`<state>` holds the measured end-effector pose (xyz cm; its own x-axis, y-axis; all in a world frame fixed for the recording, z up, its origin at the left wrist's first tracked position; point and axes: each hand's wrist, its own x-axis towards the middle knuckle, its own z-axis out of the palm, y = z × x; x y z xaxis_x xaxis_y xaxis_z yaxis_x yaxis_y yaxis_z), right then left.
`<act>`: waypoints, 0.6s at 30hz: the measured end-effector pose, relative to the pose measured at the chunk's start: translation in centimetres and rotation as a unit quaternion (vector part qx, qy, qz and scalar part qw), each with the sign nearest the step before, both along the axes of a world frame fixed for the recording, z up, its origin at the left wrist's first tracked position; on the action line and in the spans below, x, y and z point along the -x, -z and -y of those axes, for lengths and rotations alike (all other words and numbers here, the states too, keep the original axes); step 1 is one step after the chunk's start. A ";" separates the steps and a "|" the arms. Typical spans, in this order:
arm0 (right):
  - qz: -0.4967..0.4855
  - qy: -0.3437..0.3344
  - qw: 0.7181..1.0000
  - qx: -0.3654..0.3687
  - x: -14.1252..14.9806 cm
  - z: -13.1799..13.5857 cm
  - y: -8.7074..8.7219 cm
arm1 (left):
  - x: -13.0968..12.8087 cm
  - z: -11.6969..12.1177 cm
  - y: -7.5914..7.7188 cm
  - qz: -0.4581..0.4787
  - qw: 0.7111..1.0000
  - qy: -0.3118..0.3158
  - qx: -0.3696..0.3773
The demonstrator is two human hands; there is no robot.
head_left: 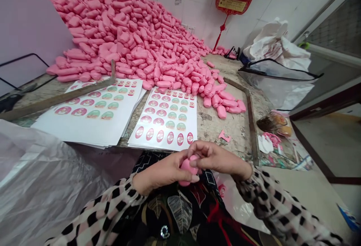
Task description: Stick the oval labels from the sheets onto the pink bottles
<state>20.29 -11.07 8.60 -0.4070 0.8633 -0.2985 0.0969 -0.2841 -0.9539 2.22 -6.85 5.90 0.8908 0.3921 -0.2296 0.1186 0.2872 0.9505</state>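
My left hand (162, 172) is wrapped around a small pink plastic bottle (188, 166) held over my lap, just below the table's front edge. My right hand (216, 157) is curled over the top of the same bottle, fingertips pinched against it. Directly beyond my hands lies a white sticker sheet (166, 120) with oval pink and green labels. A second stack of sticker sheets (93, 112) lies to its left. A huge heap of pink bottles (135, 35) covers the back of the table.
A worn table (228, 125) has a metal strip (252, 125) along its right side. A clear plastic bag (42, 186) sits at my left. A white bag on a wire frame (278, 69) stands at the right. Label scraps (270, 140) lie near the table's corner.
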 end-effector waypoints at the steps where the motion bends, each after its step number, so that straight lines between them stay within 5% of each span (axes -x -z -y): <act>1: 0.008 0.025 1.000 -0.008 0.0 -0.2 0.6 | 0.0 0.1 0.1 -0.009 0.999 0.000 0.038; 4: 0.120 0.162 0.976 -0.077 -1.2 -1.3 3.0 | 0.1 0.0 0.6 -0.071 0.994 -0.060 0.058; 7: 0.339 0.232 0.902 -0.134 -2.7 -2.2 5.1 | 0.0 -0.5 1.1 -0.122 0.980 -0.111 -0.107; 12: 0.548 0.201 0.793 -0.175 -2.4 -2.3 6.1 | -1.1 -1.1 1.9 -0.176 0.869 -0.068 -0.458; 18: 0.619 0.152 0.742 -0.208 -1.6 -2.3 5.7 | -1.8 -0.6 3.0 -0.273 0.783 0.033 -0.558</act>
<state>21.93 -8.80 2.86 0.1898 0.9811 0.0366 0.9636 -0.1790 -0.1986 4.06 -6.25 2.87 0.8062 0.5770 -0.1310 0.5743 -0.7098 0.4078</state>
